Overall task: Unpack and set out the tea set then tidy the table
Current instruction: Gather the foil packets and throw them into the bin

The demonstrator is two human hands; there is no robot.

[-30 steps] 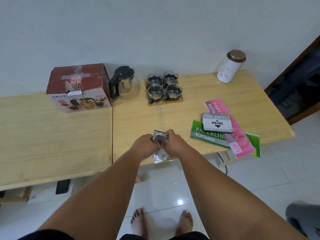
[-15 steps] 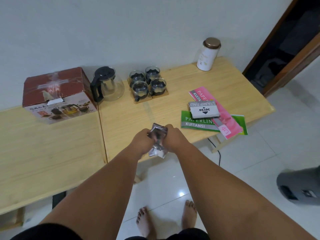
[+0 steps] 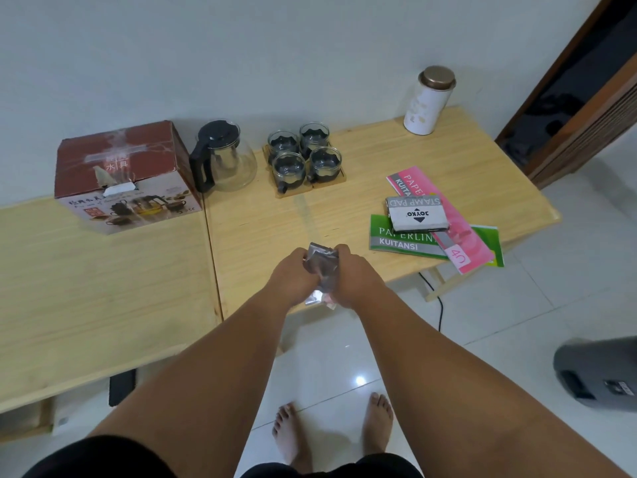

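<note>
A crumpled silvery wrapper (image 3: pixel 322 267) is gripped between the left hand (image 3: pixel 291 276) and the right hand (image 3: pixel 351 276), both closed around it over the near edge of the counter (image 3: pixel 262 232). The fingers are curled under and mostly hidden by the backs of the hands, so their exact hold cannot be made out; only the top and a lower scrap of the wrapper are seen. What the wrapper contains, if anything, cannot be told.

At the back of the counter a glass teapot (image 3: pixel 225 157) with a black lid and handle is set upright, a metal strainer visible inside it. Just to its right four glass cups (image 3: pixel 305 155) are grouped on wooden coasters (image 3: pixel 312 186); dark shapes show through the glass, but whether these are contents or holders cannot be told. The red tea set box (image 3: pixel 120 174) is placed left of the teapot, its flaps closed, its inside hidden.

A white canister (image 3: pixel 429 100) with a bronze lid stands in the far right corner. Near the right edge a stamp pad box (image 3: pixel 417 213) lies on a pink booklet (image 3: pixel 458 229) and a green booklet (image 3: pixel 403 239), whose printing is partly covered. A grey object (image 3: pixel 599 370) on the floor is cut off at the frame edge.
</note>
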